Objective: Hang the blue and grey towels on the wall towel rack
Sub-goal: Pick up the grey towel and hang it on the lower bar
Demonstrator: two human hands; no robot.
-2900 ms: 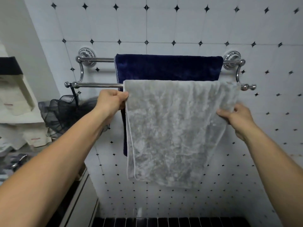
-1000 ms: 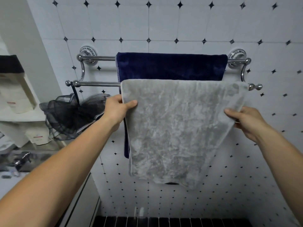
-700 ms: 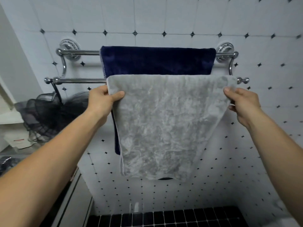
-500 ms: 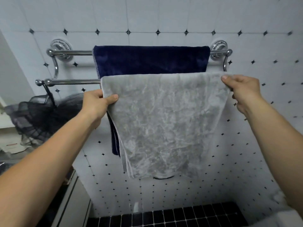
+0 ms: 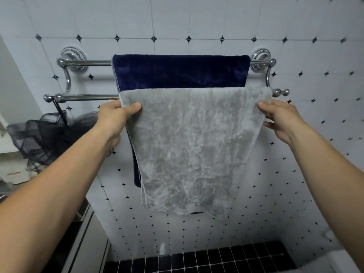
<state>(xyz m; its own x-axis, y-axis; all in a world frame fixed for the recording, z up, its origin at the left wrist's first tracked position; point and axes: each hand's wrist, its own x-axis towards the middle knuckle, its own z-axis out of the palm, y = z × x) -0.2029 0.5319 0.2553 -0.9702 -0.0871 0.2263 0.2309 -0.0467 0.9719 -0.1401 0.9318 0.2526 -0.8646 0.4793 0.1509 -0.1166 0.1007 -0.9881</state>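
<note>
Chrome rack point(image 5: 86, 97), two bars: one blue towel point(image 5: 180, 71), one grey towel point(image 5: 189, 146); left grip point(image 5: 120, 115), right grip point(image 5: 275, 115) pinching grey edges.

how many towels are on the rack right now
2. The blue towel hangs over the rear upper bar, nearer the wall. The grey towel drapes over the front lower bar, with the left hand and right hand pinching its top corners. No others visible.

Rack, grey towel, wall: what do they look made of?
Rack: polished chrome-look metal, judging by its mirror highlights; the base metal can't be told.
Grey towel: soft plush fabric, likely microfibre or fleece; crushed, shiny nap, limp drape.
Wall: glazed white tile with small black diamond insets; grout lines and a faint sheen suggest ceramic.
</note>
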